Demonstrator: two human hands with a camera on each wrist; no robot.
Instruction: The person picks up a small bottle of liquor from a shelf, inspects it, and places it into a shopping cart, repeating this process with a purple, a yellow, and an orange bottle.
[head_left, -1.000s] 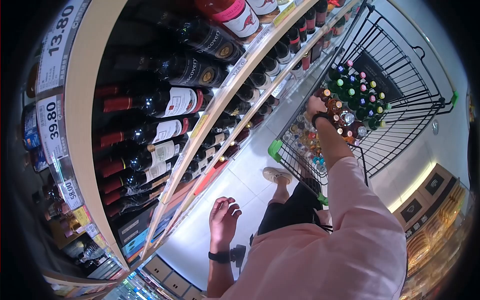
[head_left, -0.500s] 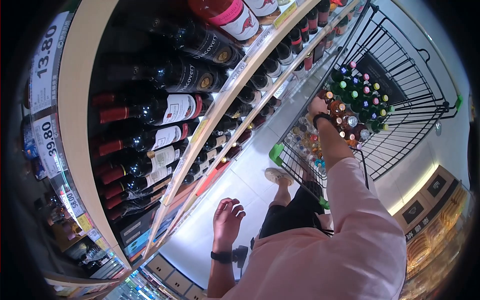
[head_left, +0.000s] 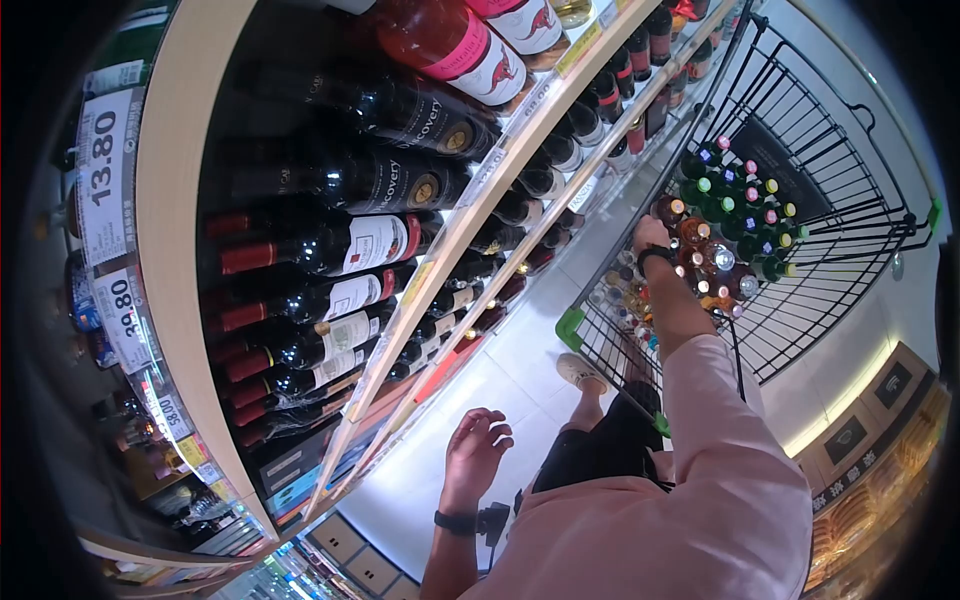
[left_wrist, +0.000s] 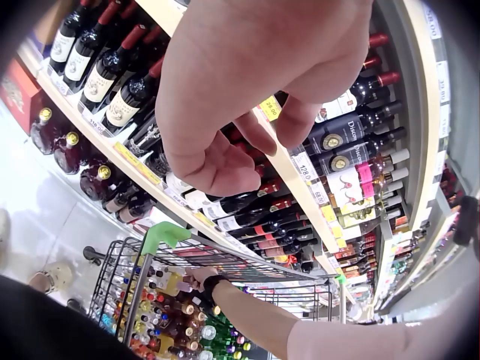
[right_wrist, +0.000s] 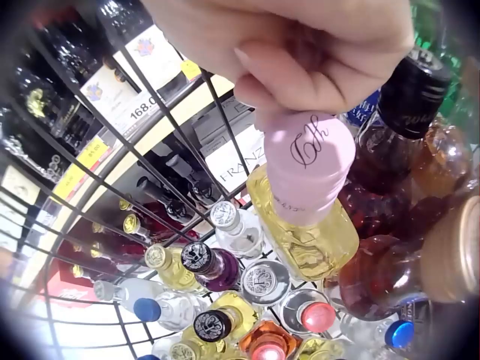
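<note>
My right hand reaches down into the shopping cart, at its shelf-side wall. Up close in the right wrist view, the fingers curl at the pink cap of a squarish bottle of pale yellow liquid, gripping it at the top. That bottle stands among small clear, amber and purple bottles, and part of the grip is hidden behind the hand. My left hand hangs in the air beside the shelf, fingers loosely bent with nothing in them; in the left wrist view it overlaps the wine shelves.
Green bottles with coloured caps fill the cart's far part, beside amber ones. Along the left runs a shelf of wine bottles with price tags. A shoe is on the tiled floor near the cart.
The head view has shifted, so shelf, cart and hands appear slightly farther right and lower. My right hand stays at the same spot in the cart; the left still hangs loosely.
</note>
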